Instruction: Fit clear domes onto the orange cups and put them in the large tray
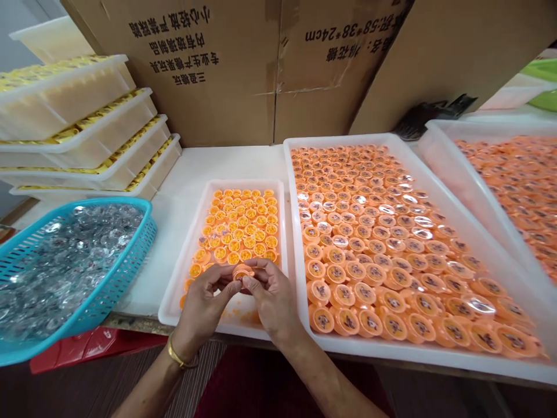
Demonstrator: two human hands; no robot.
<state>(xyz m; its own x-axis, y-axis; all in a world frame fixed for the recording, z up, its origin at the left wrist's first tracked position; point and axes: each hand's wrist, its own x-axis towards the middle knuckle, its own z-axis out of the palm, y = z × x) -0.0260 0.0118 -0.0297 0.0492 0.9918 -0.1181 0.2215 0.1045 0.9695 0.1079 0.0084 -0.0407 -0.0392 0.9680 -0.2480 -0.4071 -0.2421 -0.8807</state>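
Between both hands, above the near part of a small white tray [167,302], is one small orange cup [242,270] with a printed clear lid on it. My left hand [204,302] grips the cup's left side with thumb and fingers. From the right, my right hand [274,299] holds the same cup, its thumb near the lid. Beyond the hands, the small tray carries rows of lidless orange cups [237,223] filled with yellow-orange pellets. A few loose pellets lie on the tray floor beneath the hands.
At left stands a blue basket [150,229] of clear plastic lids [96,244]. Behind it rise stacked white trays [143,157] of yellow pieces. A large white tray [292,191] of lidded orange cups [374,273] lies at right, another tray [470,180] beyond. Cardboard boxes [243,110] back the table.
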